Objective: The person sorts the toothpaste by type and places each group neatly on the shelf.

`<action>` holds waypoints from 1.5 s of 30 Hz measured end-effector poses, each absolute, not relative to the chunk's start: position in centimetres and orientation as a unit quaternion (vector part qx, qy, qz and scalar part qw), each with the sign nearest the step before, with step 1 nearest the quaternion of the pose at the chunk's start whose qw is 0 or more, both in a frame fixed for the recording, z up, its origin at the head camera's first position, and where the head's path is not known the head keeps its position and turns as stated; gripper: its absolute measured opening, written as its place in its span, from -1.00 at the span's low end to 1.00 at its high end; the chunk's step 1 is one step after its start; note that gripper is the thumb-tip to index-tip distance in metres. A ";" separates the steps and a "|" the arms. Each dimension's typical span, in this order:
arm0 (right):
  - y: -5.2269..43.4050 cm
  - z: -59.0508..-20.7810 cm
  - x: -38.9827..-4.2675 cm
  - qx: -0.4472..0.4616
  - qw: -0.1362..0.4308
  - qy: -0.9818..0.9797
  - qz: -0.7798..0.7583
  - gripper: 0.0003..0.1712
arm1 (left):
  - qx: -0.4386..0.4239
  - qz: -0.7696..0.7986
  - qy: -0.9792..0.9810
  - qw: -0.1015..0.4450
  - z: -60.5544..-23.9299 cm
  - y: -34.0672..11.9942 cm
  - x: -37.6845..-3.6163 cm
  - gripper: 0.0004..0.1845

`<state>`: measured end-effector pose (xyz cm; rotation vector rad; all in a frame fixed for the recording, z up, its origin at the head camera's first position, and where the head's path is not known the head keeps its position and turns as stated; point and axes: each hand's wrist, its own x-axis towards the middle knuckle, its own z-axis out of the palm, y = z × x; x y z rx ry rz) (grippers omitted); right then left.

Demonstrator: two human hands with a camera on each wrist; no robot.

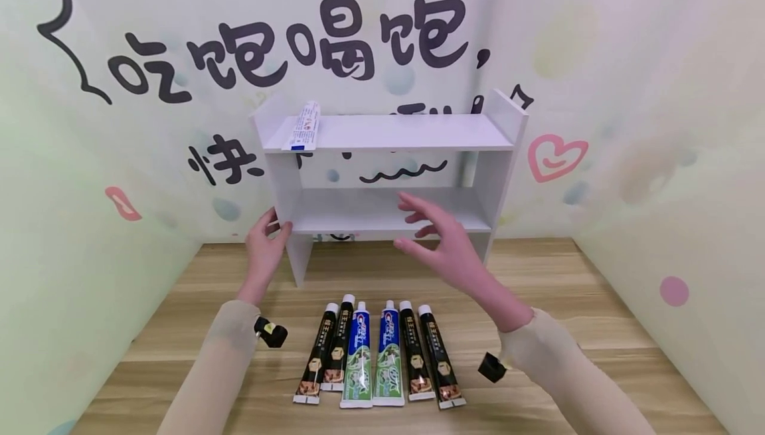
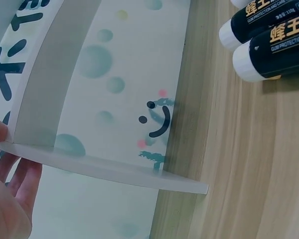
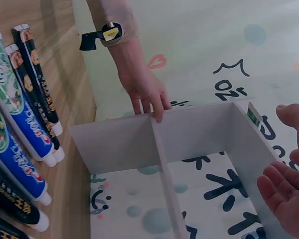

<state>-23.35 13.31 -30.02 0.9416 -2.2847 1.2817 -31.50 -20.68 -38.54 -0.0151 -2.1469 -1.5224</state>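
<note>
While my left hand (image 1: 265,244) steadies the white shelf (image 1: 388,182) at its left side panel, thumb in front and fingers behind the panel's edge at the level of the lower board, my right hand (image 1: 439,239) hangs spread and empty in front of that lower board, touching nothing. The shelf stands on the wooden table (image 1: 597,329) against the painted wall, at twelve o'clock from me. One white toothpaste tube (image 1: 303,126) lies on the top board near its left end, at about eleven o'clock.

Six more tubes (image 1: 378,355) lie in a row on the table at six o'clock, caps pointing toward the shelf: two black at the left, two blue and green in the middle, two black at the right. They lie side by side, some touching.

To do this well, I judge I should keep the left grip light but firm, since the shelf looks thin-walled and could slide or tip back. My right hand would best drop to six o'clock and take a single tube near its middle, fingers curled round the body, so the neighbours stay in line. I would lift it flat, then lay it on a board parallel to the one already there.
</note>
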 end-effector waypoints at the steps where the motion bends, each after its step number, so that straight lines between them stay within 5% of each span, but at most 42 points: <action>1: 13.6 -30.5 -23.2 0.328 0.177 -0.808 0.456 -0.15 | -0.004 -0.560 -0.790 0.251 -38.6 -20.7 -31.5 -0.52; 13: 16.8 -38.0 -21.9 0.234 0.059 -0.844 0.479 -0.11 | 0.009 -0.560 -0.792 0.241 -38.5 -20.3 -31.4 -0.51; 26: 18.5 -43.7 -20.9 0.207 0.012 -0.867 0.452 -0.03 | 0.010 -0.555 -0.793 0.251 -38.4 -20.4 -31.3 -0.51; 45: 19.4 -46.2 -19.3 0.222 -0.069 -0.892 0.388 -0.01 | 0.007 -0.563 -0.789 0.247 -38.6 -20.4 -31.2 -0.51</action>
